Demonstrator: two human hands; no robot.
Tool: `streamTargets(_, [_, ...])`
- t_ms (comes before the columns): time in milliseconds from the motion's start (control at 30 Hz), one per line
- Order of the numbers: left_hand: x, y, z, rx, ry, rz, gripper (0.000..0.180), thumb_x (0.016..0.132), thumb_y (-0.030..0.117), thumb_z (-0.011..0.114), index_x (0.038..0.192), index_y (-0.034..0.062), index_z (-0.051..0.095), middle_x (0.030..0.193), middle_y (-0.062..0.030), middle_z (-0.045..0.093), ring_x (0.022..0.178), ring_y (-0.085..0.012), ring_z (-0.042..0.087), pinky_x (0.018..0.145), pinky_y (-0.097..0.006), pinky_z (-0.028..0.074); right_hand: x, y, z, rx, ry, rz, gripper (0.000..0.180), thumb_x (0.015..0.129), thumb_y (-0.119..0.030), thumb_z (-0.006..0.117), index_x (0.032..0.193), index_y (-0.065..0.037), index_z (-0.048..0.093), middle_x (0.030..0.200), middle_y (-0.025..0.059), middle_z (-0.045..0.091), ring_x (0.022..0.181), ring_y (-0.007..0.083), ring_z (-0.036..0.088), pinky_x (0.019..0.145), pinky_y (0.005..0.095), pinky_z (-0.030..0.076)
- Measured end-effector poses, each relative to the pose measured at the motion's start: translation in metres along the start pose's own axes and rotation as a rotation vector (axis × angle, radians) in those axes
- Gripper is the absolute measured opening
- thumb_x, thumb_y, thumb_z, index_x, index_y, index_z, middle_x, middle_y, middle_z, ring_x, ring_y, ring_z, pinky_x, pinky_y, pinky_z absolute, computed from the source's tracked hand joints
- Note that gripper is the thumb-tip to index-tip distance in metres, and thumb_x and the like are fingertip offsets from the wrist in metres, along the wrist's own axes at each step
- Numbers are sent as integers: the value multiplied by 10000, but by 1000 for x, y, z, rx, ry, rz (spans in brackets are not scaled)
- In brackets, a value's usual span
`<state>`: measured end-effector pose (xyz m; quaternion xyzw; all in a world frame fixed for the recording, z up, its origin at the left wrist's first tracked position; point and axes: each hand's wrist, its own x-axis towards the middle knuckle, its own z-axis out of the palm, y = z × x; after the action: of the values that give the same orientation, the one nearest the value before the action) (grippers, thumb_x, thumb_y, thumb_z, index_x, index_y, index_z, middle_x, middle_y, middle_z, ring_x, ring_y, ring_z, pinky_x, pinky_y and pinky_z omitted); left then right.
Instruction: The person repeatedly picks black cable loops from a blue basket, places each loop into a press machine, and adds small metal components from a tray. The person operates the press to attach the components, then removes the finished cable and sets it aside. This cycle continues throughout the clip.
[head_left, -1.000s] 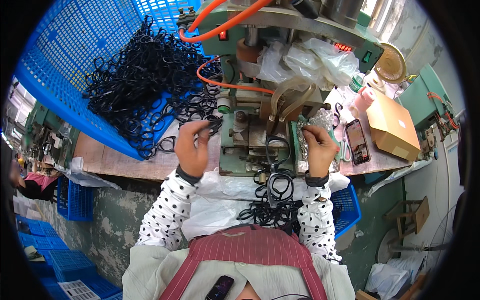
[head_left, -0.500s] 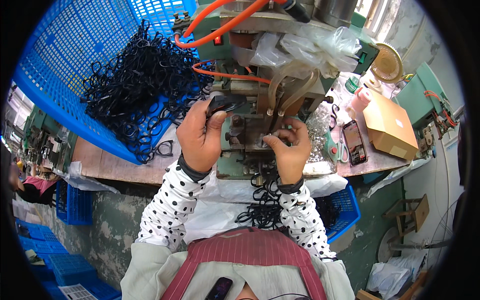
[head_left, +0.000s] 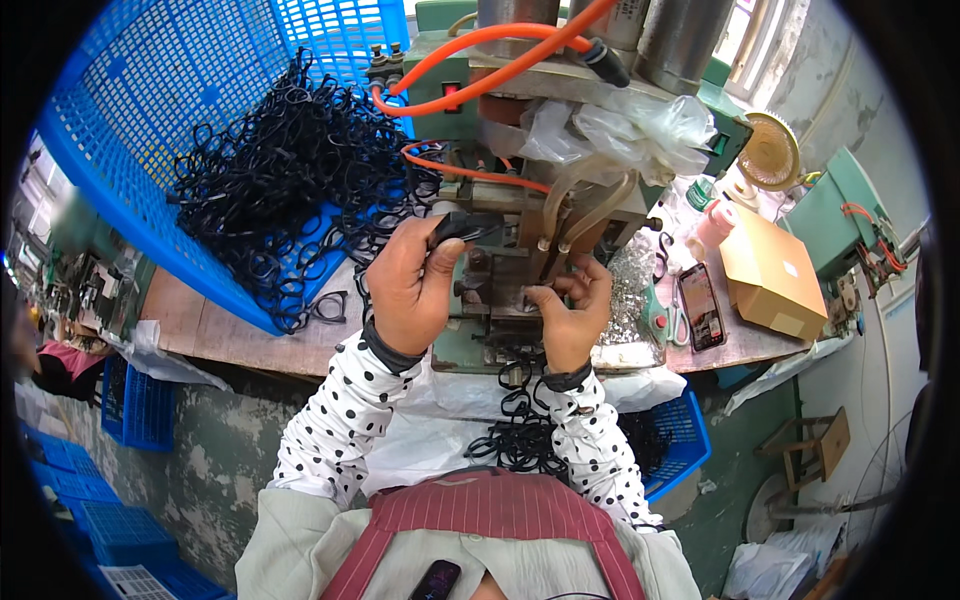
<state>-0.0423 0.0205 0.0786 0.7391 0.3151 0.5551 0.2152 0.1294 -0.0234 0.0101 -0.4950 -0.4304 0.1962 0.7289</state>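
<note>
My left hand (head_left: 408, 290) is closed around a dark, glossy black piece (head_left: 468, 227), raised in front of the green machine at its left side. Part of that piece is hidden by my fingers, so I cannot tell its full shape. My right hand (head_left: 574, 318) works at the metal fixture (head_left: 508, 292) under the machine's two clear tubes (head_left: 598, 222). Its thumb and fingers are pinched together, and what they grip is too small to make out. Several black eyeglass frames (head_left: 515, 440) lie in a heap below the fixture, close to my apron.
A large blue basket (head_left: 200, 285) at the left holds a pile of black eyeglass frames (head_left: 290, 165). Orange hoses (head_left: 480, 92) loop over the machine. To the right are metal shavings (head_left: 632, 305), scissors (head_left: 678, 322), a phone (head_left: 702, 308) and a cardboard box (head_left: 770, 265). A blue crate (head_left: 688, 440) stands below.
The whole view has shifted slightly. My left hand still holds the black piece beside the machine, and my right hand stays pinched at the fixture.
</note>
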Motion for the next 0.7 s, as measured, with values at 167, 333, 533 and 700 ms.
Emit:
streamTargets(167, [-37, -7, 15, 31, -183, 478, 295, 803, -10, 602, 1097, 12, 614, 1045, -116, 657, 989, -289, 631, 894, -400, 480, 2, 8, -6, -22, -42, -37, 557, 706, 48, 745, 1198, 46, 484, 1053, 152, 616, 840, 163, 644, 746, 293, 520])
streamTargets(333, [-64, -11, 50, -98, -440, 651, 476, 753, -30, 605, 1226, 17, 584, 1226, -167, 612, 1085, -309, 616, 955, -483, 487, 32, 26, -59, -549, 65, -207, 516, 674, -49, 792, 1158, -49, 616, 960, 112, 668, 904, 238, 640, 809, 359, 491])
streamTargets(533, [-63, -23, 57, -71, -475, 676, 538, 717, -18, 625, 1248, 33, 562, 1270, -136, 575, 1076, -326, 591, 970, -468, 480, 39, 71, -170, -932, 0, 195, 309, 769, -260, 750, 1014, -88, 669, 871, 114, 712, 789, 290, 681, 686, 398, 514])
streamTargets(700, [-65, -25, 53, -46, -470, 663, 513, 737, 35, 623, 1247, 38, 565, 1285, -136, 573, 1076, -339, 589, 981, -476, 467, 19, 82, -157, -1296, -168, -78, 201, 782, -246, 722, 847, -72, 647, 794, 143, 639, 804, 345, 634, 702, 444, 498])
